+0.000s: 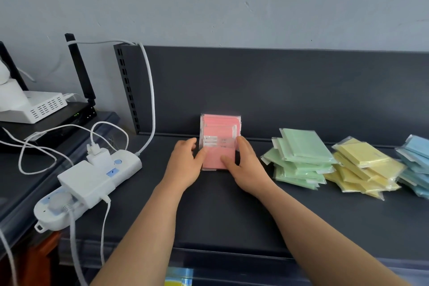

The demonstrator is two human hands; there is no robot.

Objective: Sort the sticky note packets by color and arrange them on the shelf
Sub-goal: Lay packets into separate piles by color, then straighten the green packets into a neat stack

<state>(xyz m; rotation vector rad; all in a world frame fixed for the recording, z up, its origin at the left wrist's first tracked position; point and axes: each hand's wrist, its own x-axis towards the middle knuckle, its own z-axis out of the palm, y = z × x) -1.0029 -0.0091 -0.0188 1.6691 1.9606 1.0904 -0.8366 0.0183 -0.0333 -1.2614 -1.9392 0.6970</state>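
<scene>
Both hands are on the pink stack [219, 144] of sticky note packets. It sits approx mid-way along the dark grey shelf [232, 211], far end close to the back panel [278, 90]. Left hand [185, 160] is at the stack's left edge: fingers curled round the side, thumb laid on the top packet near its front-left corner. Right hand [243, 162] mirrors it on the right edge, fingers bent along the side & thumb pressed on the top packet near the front. So the stack is gripped between the 2 hands, neither one spread flat. It appears to rest on the shelf surface. Its packets are slightly staggered, w/ clear wrappers & white label strips showing across the middle

Right of the right hand, 3 more piles run in a row along the shelf. The green pile [301, 160] is near the right hand but apart from it. Next is the yellow pile [364, 167], right up against the green one. The blue pile [415, 165] is at the frame's right edge, partly cut off. All 3 are loose, packets fanned at diff angles

Left of the left hand, well apart from the stack, a white power strip [92, 176] w/ plugs & adapters lies at the shelf's left end. White cables [152, 100] loop off it, 1 running up over the back panel's top corner. Further left a black router [58, 121] w/ antennas carries a white box
</scene>
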